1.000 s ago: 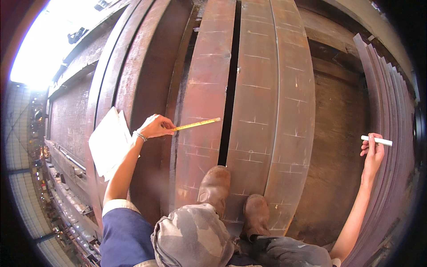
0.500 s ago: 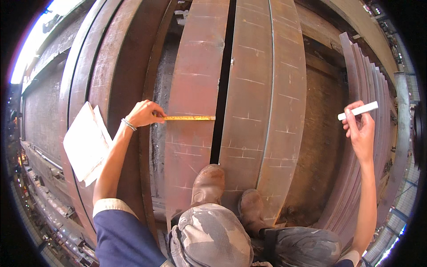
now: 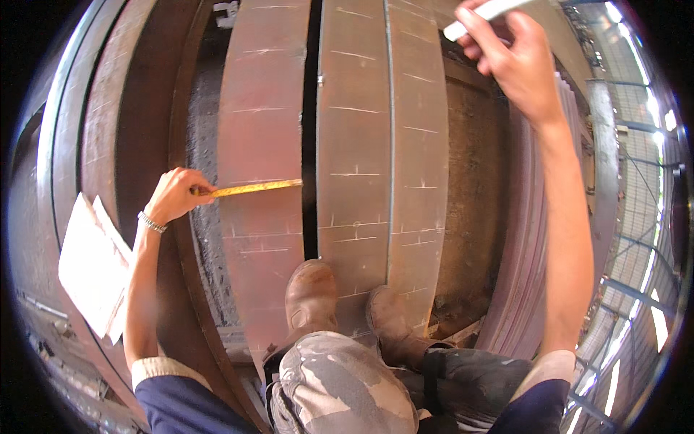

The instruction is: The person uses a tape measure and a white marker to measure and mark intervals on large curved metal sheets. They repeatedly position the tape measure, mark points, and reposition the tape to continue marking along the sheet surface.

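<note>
My left hand (image 3: 177, 194) is closed round one end of a yellow tape measure (image 3: 253, 188). The tape lies across a reddish-brown steel beam (image 3: 262, 145), and its far end reaches the beam's right edge, by a dark gap. Up at the top right, my right hand (image 3: 515, 61) pinches a white chalk stick (image 3: 499, 10), raised away from the steel and partly cut off by the picture's edge. Right of the gap, two brownish steel faces (image 3: 353, 137) carry white chalk lines and small cross marks. Similar lines run over the reddish beam.
White paper sheets (image 3: 90, 264) lie on the left beams, beside my left forearm. My brown boots (image 3: 312, 293) stand on the marked steel. A deep recess (image 3: 470, 195) separates that steel from stacked narrow bars (image 3: 522, 231) on the right. Another long gap runs below my left hand.
My right hand has swung up with the chalk stick, away from the stacked bars. The view has shifted, so the beams sit further left. My left hand still grips the tape measure across the beam.
</note>
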{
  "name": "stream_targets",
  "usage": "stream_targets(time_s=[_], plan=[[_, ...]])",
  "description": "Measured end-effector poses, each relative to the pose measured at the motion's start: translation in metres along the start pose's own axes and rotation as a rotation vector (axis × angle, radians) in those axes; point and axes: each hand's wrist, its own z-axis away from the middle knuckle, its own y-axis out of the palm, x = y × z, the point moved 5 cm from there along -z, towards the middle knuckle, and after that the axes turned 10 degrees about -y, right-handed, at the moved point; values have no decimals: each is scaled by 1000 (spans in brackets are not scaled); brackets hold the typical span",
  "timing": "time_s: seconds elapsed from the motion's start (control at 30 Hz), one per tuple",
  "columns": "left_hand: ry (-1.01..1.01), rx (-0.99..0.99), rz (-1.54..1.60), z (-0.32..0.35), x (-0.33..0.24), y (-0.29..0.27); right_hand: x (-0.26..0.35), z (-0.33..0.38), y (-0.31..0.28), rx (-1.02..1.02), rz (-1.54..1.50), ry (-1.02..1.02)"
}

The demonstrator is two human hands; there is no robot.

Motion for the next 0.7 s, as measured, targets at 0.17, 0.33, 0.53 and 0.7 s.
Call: stream_targets(time_s=[0.17,0.33,0.53,0.7], plan=[[10,-5,-14,-1,-3,-2,-23,-19,-1,-247,-146,16],[-2,-4,-12,3,-5,-1,-62,7,-5,-475,-265,63],[47,-56,-68,9,9,0,-80,43,76,-608,-619,330],[69,-64,-83,-3,7,6,-94,86,146,-510,-762,453]])
